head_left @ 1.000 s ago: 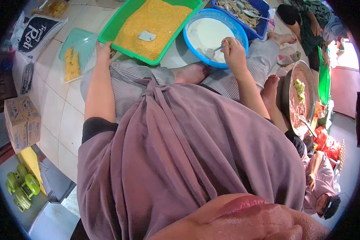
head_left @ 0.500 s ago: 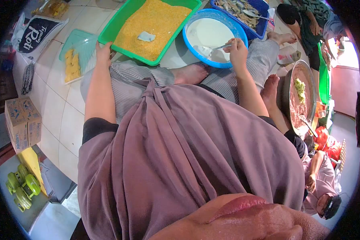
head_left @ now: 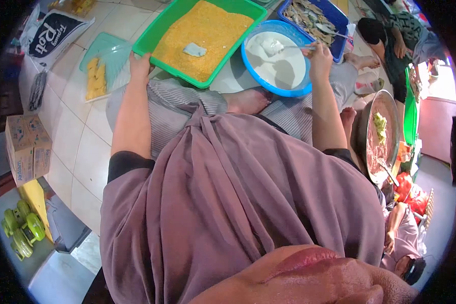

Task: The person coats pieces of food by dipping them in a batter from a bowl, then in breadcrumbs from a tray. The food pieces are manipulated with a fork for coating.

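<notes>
My left hand (head_left: 140, 67) is closed on the near left corner of a green tray (head_left: 181, 76). Orange crumbs (head_left: 207, 30) cover the tray's bottom, and a pale, whitish piece (head_left: 194, 49) lies on top of them. To the right, a blue basin (head_left: 274, 88) contains a white liquid batter (head_left: 283, 71). My right hand (head_left: 320, 60), at the basin's right rim, grips the handle of a spoon (head_left: 295, 47). The spoon reaches left over the batter, and a white, batter-coated lump (head_left: 272, 46) shows at its far end.
Behind the basin is a dark blue tray (head_left: 343, 24) of greyish-brown pieces. A large pan (head_left: 396, 126) of pinkish mixture stands right, near other people. At left are a clear-lidded container (head_left: 102, 45) with yellow-orange pieces, a flour bag (head_left: 53, 38) and a carton (head_left: 29, 147).
My right hand has moved right and slightly up, and the spoon's end has moved toward the back of the basin, where a white lump now shows. My left hand stays on the tray's corner.
</notes>
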Demonstrator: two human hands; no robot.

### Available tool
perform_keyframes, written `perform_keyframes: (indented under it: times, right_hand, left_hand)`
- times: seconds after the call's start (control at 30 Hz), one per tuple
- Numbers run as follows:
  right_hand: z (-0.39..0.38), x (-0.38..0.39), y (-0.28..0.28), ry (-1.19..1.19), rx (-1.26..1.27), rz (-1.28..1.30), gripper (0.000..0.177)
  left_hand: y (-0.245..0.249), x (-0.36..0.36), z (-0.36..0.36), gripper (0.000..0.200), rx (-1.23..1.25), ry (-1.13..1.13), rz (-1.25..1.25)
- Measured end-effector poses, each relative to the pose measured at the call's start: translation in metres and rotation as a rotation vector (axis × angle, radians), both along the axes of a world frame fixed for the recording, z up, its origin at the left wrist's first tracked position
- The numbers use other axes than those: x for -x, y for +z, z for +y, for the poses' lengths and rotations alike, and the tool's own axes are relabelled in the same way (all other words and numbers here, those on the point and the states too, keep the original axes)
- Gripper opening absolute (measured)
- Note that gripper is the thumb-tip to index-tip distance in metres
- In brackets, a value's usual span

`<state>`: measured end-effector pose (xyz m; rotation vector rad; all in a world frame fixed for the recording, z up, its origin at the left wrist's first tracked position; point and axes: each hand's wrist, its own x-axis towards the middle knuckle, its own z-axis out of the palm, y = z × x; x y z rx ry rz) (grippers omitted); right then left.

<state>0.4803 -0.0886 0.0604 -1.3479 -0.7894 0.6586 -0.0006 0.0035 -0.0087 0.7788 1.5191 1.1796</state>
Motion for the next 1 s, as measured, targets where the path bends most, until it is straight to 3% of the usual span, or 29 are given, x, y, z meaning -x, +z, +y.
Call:
perform_keyframes:
  times: [0.27, 0.37, 0.47, 0.57, 0.63, 0.7, 0.8, 1.0]
  right_hand:
    - [0.094, 0.100, 0.004, 0.192, -0.058, -0.162, 0.023]
    - [0.112, 0.129, -0.011, 0.251, 0.038, -0.483, 0.021]
    - [0.132, 0.122, -0.023, 0.152, -0.158, -0.908, 0.020]
    - [0.127, 0.099, -0.002, 0.095, -0.095, -0.632, 0.024]
    - [0.126, 0.066, -0.001, 0.039, -0.244, -0.462, 0.020]
    - [0.101, 0.039, 0.015, -0.068, -0.144, -0.329, 0.020]
    - [0.070, -0.007, -0.005, -0.113, 0.016, -0.397, 0.020]
    - [0.044, -0.009, -0.079, -0.064, 0.107, -0.337, 0.020]
  left_hand:
    - [0.001, -0.001, -0.002, 0.083, -0.021, 0.019, 0.033]
    - [-0.003, 0.000, 0.000, 0.083, -0.019, 0.023, 0.025]
    - [-0.004, 0.001, 0.001, 0.082, 0.006, 0.017, 0.034]
    - [-0.004, 0.003, 0.001, 0.083, 0.016, 0.010, 0.037]
    - [-0.003, 0.002, 0.001, 0.083, 0.017, 0.011, 0.013]
    - [-0.001, 0.001, 0.001, 0.083, 0.019, 0.019, -0.034]
    - [-0.001, 0.002, 0.005, 0.084, 0.084, -0.007, 0.026]
    - [-0.002, -0.001, 0.006, 0.086, 0.043, 0.003, 0.078]
